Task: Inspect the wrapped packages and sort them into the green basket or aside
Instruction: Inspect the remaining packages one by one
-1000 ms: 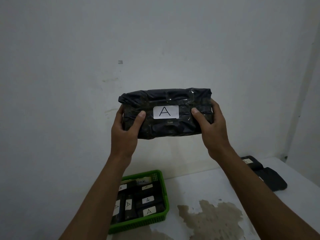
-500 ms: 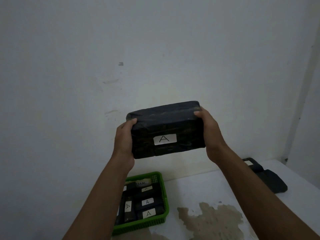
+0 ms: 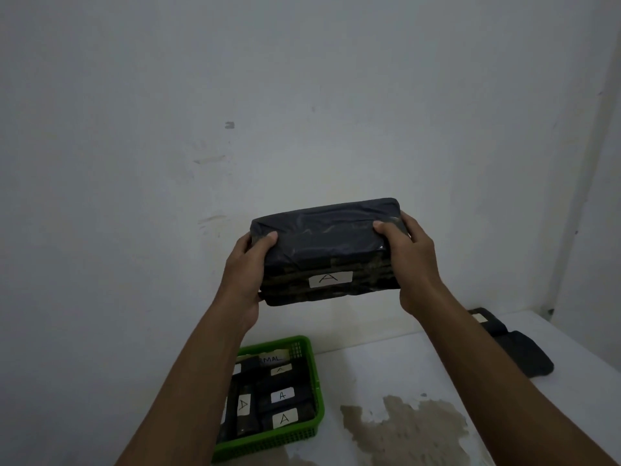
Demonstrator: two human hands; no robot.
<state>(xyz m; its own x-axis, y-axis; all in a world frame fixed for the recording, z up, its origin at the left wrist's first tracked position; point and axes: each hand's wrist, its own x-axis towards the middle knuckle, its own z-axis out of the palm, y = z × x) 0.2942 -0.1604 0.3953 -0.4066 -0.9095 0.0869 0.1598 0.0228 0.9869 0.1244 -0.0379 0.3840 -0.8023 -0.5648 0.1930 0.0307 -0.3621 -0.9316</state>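
White table (image 3: 386, 371) below; package (image 3: 326, 250) gripped endwise by left hand (image 3: 245, 274) and right hand (image 3: 410, 264); turn slowly, check every face; then lower into basket (image 3: 312, 381).

We see a dim, evenly lit scene with a cool grey-blue cast. The plain grey-white painted wall (image 3: 168, 95) is brightest near its centre and falls off toward the corners — a mild vignette. Faint sheen marks the black plastic-wrapped rectangular package (image 3: 322, 237) along its upper face, where wrinkles catch soft highlights; its lower side stays dark. Shadows are weak and diffuse, deepest inside the green plastic mesh basket (image 3: 314, 381). Focus is moderately soft throughout, and the wall corner at right leans — wide-angle distortion. The white stained tabletop (image 3: 386, 371) shows no glare.
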